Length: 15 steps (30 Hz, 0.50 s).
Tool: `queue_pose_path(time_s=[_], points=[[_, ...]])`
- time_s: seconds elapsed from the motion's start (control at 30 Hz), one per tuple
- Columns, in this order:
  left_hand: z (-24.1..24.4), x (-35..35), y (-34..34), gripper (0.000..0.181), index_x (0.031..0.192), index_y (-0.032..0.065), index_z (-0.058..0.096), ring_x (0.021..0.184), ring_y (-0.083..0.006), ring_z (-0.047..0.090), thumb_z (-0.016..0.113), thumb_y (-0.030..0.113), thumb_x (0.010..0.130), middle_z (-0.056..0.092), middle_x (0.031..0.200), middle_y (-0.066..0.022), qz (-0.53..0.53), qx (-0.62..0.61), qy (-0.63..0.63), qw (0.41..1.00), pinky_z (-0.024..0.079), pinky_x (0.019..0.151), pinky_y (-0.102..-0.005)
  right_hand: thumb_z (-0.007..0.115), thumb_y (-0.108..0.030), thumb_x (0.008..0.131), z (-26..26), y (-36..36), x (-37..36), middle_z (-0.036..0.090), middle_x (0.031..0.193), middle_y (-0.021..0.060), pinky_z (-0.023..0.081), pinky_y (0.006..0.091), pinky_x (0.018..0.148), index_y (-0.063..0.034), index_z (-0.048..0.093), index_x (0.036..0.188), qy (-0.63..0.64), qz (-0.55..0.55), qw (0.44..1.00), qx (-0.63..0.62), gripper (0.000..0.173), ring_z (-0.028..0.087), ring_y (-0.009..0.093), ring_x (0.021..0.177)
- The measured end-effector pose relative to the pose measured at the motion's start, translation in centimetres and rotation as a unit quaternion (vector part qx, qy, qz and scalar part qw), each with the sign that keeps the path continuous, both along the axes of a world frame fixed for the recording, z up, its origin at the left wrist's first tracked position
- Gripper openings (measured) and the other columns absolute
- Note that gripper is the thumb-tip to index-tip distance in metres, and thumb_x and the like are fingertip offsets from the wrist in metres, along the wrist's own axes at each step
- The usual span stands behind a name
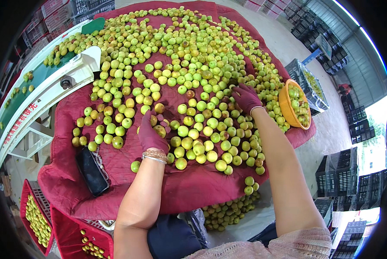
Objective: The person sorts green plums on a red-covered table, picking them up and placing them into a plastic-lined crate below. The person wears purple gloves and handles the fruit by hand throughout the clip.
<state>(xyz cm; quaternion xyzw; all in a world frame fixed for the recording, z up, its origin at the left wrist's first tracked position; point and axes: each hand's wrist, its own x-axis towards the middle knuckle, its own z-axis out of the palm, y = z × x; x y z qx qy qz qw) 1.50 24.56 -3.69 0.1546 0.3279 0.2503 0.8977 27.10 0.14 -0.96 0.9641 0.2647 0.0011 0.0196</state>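
Green-yellow jujubes (193,74), several with brown patches, are spread across a table covered with a quilted maroon cloth (122,181). My left hand (153,132), in a maroon glove, is cupped with its palm turned inward around a few jujubes (160,131). Bracelets circle that wrist. Further away and to the right, my right hand (246,98), gloved alike, reaches down into the fruit beside some darker brown jujubes (224,100). Its fingertips are partly hidden among them, and whether they grip one is unclear.
An orange plastic basket (282,100) of jujubes stands at the table's right edge. A sorting conveyor (51,79) meets the table at left. A black phone (91,171) lies front left. Red crates (59,233) stand below; jujubes (229,212) lie beneath the front edge.
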Motion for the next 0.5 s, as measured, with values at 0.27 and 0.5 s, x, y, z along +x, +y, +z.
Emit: queue_pose_path(time_s=[0.27, 0.5], points=[[0.1, -0.1, 0.2, 0.019, 0.095, 0.0121, 0.059, 0.061, -0.0151, 0.055, 0.061, 0.030, 0.092, 0.061, 0.077, -0.0021, 0.021, 0.007, 0.029, 0.999, 0.044, 0.052, -0.0299, 0.053, -0.012, 0.083, -1.2, 6.5, 0.0, 0.069, 0.101, 0.0171, 0.051, 0.0443, 0.088, -0.0125, 0.068, 0.111, -0.040, 0.121, 0.970, 0.209, 0.032, 0.065, 0.036, 0.098], [1.0, 0.1, 1.1, 0.016, 0.090, 0.0113, 0.055, 0.056, -0.0164, 0.053, 0.061, 0.025, 0.092, 0.060, 0.073, -0.0049, 0.046, -0.026, 0.041, 0.998, 0.045, 0.048, -0.0305, 0.068, -0.024, 0.071, -1.2, 10.1, 3.1, 0.066, 0.117, 0.0191, 0.051, 0.0418, 0.093, -0.0121, 0.058, 0.124, 0.153, 0.040, 0.987, 0.040, 0.055, 0.063, 0.036, 0.109]])
